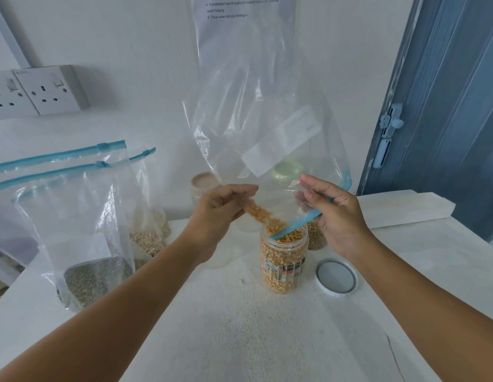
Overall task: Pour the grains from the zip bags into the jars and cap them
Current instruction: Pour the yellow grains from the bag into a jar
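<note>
A large clear zip bag (256,111) is upturned over an uncapped clear jar (284,260) almost full of yellow corn kernels. A thin stream of kernels (263,215) runs along the bag's lower fold into the jar mouth. My left hand (222,208) pinches the bag's lower left edge. My right hand (333,209) holds the blue zip strip at the jar's rim. The jar's white lid (337,276) lies flat on the table to the right of the jar.
Closed zip bags stand at the left: one with green grains (82,238), one with pale grains (147,216) behind it. Behind the upturned bag stand a pink-lidded jar (202,186), a green-lidded jar (286,172) and a jar of beige grains (316,237). A wall socket (44,91) is at the left, a blue door (446,106) at the right.
</note>
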{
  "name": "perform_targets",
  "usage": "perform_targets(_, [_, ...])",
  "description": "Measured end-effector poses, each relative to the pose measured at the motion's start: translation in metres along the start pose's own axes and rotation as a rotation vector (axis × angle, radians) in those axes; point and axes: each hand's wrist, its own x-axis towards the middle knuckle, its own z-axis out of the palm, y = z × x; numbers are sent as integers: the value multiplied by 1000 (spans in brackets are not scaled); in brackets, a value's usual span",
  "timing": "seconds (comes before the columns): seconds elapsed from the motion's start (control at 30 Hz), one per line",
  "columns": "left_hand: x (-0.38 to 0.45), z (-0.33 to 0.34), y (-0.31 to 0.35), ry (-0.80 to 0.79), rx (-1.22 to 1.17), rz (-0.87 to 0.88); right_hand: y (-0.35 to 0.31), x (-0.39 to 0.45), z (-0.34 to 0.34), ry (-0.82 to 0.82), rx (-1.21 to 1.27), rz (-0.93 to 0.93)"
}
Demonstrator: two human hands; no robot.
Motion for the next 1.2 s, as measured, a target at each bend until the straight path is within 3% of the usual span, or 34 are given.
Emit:
perform_targets(0.57, [-2, 16, 4, 37, -28, 57, -1, -15, -9, 47, -234, -23])
perform_targets(0.8, [1, 23, -2, -81, 106, 68, 3, -13, -6, 69, -212, -39])
perform_targets(1.2, [4, 29, -3, -46, 217, 194, -2, -19, -4, 21, -345, -39])
